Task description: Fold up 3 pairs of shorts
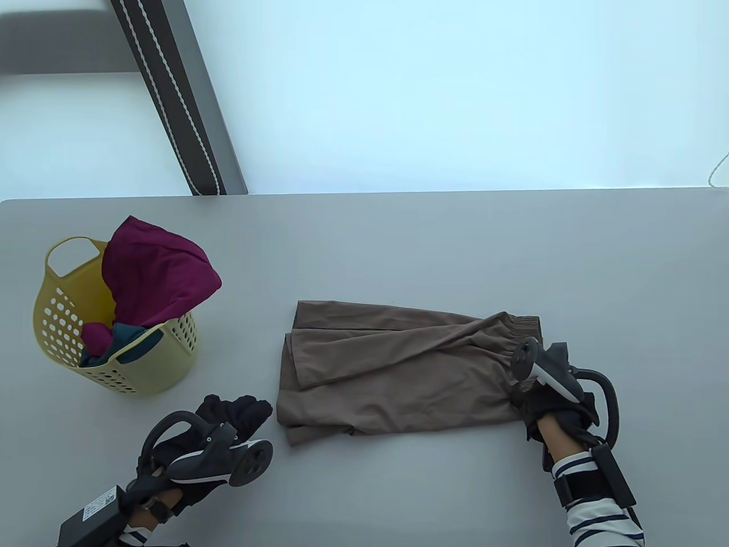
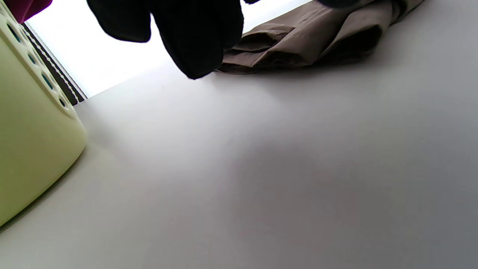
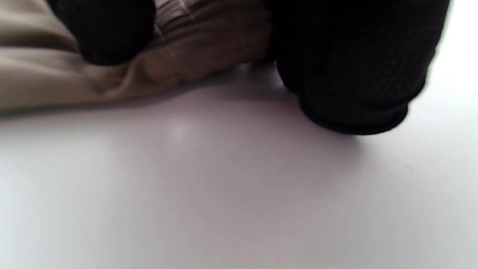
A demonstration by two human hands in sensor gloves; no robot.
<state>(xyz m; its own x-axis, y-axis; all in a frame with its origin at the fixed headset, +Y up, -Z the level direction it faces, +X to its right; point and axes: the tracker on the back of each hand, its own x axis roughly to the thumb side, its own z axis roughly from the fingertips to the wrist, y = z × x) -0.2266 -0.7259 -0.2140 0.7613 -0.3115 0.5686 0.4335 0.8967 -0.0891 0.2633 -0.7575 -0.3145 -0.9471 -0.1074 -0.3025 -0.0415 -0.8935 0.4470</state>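
One pair of brown shorts [image 1: 398, 370] lies on the table [image 1: 455, 256]. One yellow basket [image 1: 142, 364] holds a maroon garment [image 1: 154, 273] and a teal one [image 1: 122, 339].

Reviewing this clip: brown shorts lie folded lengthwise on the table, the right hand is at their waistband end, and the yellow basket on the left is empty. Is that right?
Not quite: the yellow basket is not empty. The table view shows a maroon garment bulging over its rim and a dark teal one below it. The rest holds: the brown shorts lie folded lengthwise on the table, with the right hand at their waistband end.
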